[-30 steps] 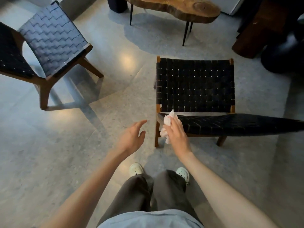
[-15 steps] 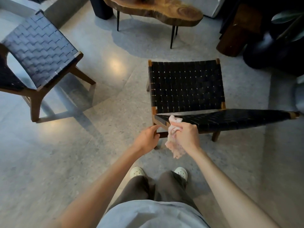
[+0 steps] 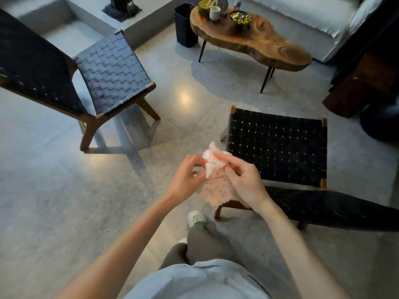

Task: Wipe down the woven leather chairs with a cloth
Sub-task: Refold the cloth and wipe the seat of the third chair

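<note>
**Both hands on the cloth, beside the nearer chair**

Head view: at the centre of the frame, the pale pink cloth point(image 3: 216, 190) hangs crumpled between the two hands, held in the air and off the weave. The left hand point(image 3: 185, 180) pinches its left edge with curled fingers. The right hand point(image 3: 244, 180) clamps thumb and fingers on the bunched top. Just right of them stands the nearer woven chair point(image 3: 278, 147); the second woven chair point(image 3: 112, 72) sits at upper left. A wooden table point(image 3: 269, 47) holds cups at top centre.

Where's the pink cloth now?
Head view, centre: the crumpled pale pink cloth is held by left hand and right hand, beside the near black woven chair.
</note>
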Demonstrator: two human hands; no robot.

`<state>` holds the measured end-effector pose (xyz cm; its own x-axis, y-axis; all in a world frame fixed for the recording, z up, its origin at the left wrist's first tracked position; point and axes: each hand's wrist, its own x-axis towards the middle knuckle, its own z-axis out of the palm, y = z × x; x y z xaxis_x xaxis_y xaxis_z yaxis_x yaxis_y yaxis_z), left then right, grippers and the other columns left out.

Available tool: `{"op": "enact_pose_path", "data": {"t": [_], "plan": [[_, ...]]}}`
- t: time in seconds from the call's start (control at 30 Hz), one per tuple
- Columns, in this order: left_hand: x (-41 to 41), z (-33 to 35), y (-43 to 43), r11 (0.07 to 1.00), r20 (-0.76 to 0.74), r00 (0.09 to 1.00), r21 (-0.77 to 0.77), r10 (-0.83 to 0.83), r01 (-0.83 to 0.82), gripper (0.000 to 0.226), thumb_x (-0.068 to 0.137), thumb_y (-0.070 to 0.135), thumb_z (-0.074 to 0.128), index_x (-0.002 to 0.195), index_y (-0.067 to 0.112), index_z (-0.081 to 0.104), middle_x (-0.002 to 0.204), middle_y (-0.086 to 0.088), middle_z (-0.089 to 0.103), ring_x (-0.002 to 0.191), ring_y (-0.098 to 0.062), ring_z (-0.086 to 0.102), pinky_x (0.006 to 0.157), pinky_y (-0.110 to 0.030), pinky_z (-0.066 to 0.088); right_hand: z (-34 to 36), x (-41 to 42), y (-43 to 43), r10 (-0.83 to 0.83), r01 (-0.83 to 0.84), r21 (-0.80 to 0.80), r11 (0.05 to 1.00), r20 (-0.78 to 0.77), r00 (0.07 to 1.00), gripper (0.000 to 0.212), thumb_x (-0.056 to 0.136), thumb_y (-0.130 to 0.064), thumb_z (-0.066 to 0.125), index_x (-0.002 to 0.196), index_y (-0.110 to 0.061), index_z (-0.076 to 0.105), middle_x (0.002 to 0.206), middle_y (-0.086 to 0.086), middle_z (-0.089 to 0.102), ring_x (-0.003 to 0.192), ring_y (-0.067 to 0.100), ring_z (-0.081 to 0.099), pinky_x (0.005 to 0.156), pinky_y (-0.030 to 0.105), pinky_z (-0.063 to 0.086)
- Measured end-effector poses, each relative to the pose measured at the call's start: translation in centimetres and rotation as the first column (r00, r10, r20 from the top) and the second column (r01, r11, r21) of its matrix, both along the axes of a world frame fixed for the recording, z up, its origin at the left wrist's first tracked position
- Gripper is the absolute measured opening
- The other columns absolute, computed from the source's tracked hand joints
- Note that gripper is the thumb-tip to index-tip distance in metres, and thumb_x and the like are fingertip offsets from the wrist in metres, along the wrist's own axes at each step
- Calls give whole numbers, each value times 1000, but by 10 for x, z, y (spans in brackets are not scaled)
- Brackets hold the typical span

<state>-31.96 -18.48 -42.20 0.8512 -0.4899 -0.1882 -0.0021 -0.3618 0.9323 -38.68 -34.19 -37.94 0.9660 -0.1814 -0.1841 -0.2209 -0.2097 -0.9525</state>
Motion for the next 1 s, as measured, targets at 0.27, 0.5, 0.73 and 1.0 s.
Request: {"op": "enact_pose_path", "data": {"t": [0.27, 0.5, 0.73, 1.0], "plan": [[90, -1, 61, 974, 42, 983, 132, 180, -184, 17, 93, 26, 61, 92, 11, 54, 93, -4, 63, 91, -22, 64, 82, -46, 56, -33, 118, 10, 108, -90, -385, 918, 27, 994, 20, 80, -29, 76, 98, -25, 67, 95, -11, 65, 86, 2, 62, 69, 18, 53], [190, 19, 84, 930, 14, 949, 191, 316, -313, 12, 94, 25, 58, 94, 22, 46, 92, 7, 57, 86, -13, 60, 64, -21, 55, -43, 254, 8, 289, -337, -397, 854, -177, 941, 28, 81, -38, 74, 80, -17, 55, 110, -6, 55, 100, 11, 55, 72, 19, 42], [281, 27, 114, 886, 60, 913, 223, 403, -406, 11, 94, 23, 58, 105, 19, 59, 96, 10, 57, 91, -7, 57, 70, -19, 52, -21, 380, 29, 382, -413, -292, 863, -159, 910, 13, 88, -28, 68, 88, -19, 60, 80, -7, 62, 74, 6, 57, 55, 14, 41], [399, -14, 161, 820, -21, 863, 322, 505, -473, 12, 94, 31, 59, 94, 19, 59, 86, 11, 59, 76, 0, 54, 53, -11, 40, -55, 528, 71, 399, -429, -269, 862, -160, 903, 12, 90, -21, 63, 91, -9, 66, 85, 6, 67, 76, 12, 55, 67, 29, 44]]}}
